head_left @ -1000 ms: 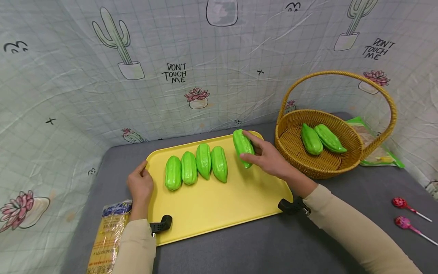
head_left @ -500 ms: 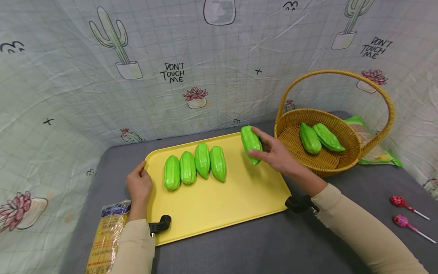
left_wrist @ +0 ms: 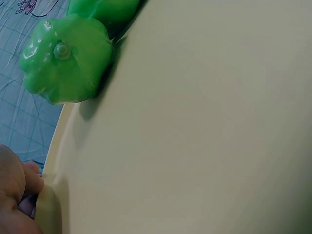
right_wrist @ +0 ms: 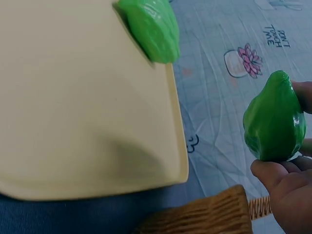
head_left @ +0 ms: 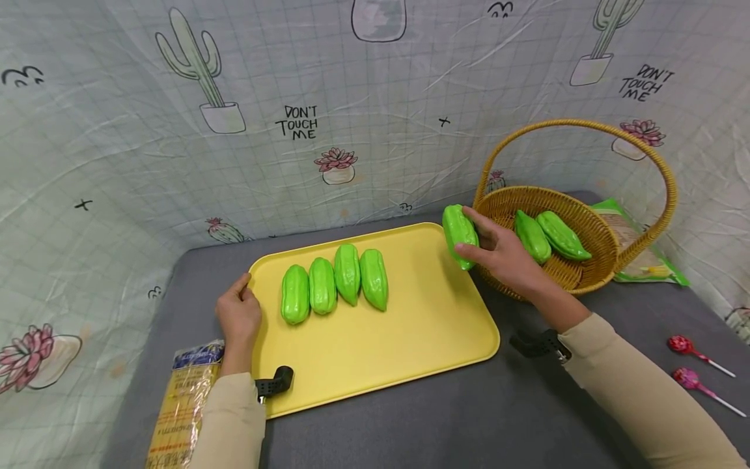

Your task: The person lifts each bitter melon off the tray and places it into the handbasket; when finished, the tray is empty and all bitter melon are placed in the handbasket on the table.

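Observation:
My right hand [head_left: 505, 255] grips a glossy green, ribbed bitter melon [head_left: 459, 236] between thumb and fingers. It is held up over the right end of the yellow tray [head_left: 404, 345], beside the basket. In the right wrist view the bitter melon [right_wrist: 274, 119] shows its tapered end. Several more bitter melons [head_left: 347, 273] lie side by side in a row on the tray's left half. At the tray's left rim, my left hand [head_left: 239, 314] pinches the edge; the left wrist view shows its thumb and finger at the rim.
A wicker basket [head_left: 498, 208] with a tall handle stands right of the tray, two bitter melons [head_left: 532, 238] inside. Behind it lies a green-edged bag [head_left: 650, 260]. Two lollipops [head_left: 682, 344] lie far right. A spaghetti packet [head_left: 184, 410] lies by the left forearm. Patterned cloth hangs behind.
My right hand has carried the bitter melon rightward and slightly back, from over the tray to near the basket. My left hand stays at the rim, and the row on the tray is unchanged.

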The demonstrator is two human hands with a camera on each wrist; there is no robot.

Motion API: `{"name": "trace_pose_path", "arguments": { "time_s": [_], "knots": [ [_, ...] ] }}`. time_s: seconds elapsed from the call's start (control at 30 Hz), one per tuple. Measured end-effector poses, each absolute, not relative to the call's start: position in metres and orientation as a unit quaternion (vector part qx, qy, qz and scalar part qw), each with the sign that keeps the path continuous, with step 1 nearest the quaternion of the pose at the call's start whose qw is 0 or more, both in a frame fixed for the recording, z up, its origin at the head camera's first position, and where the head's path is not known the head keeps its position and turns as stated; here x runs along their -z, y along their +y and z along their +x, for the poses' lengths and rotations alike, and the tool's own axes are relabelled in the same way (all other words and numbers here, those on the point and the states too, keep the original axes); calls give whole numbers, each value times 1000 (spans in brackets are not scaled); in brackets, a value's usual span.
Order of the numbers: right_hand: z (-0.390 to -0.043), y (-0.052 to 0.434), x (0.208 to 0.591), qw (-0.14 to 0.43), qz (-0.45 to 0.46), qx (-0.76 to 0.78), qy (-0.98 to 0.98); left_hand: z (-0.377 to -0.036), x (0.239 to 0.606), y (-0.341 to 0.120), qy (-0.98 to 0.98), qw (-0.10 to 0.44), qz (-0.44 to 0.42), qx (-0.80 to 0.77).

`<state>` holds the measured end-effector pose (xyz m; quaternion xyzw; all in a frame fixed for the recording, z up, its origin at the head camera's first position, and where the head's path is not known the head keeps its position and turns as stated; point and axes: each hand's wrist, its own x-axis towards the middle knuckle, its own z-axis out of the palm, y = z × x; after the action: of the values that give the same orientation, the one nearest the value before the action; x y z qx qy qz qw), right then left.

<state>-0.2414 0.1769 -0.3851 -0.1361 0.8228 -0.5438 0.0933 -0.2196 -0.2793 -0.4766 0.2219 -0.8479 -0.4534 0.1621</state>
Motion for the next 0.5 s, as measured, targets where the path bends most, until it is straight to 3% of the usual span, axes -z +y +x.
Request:
{"name": "trace_pose_path", "arguments": {
  "time_s": [0.5],
  "knots": [
    [-248,214,389,71,-91,520,847,-221,476,-279,-844,162,223,459]
  ]
}}
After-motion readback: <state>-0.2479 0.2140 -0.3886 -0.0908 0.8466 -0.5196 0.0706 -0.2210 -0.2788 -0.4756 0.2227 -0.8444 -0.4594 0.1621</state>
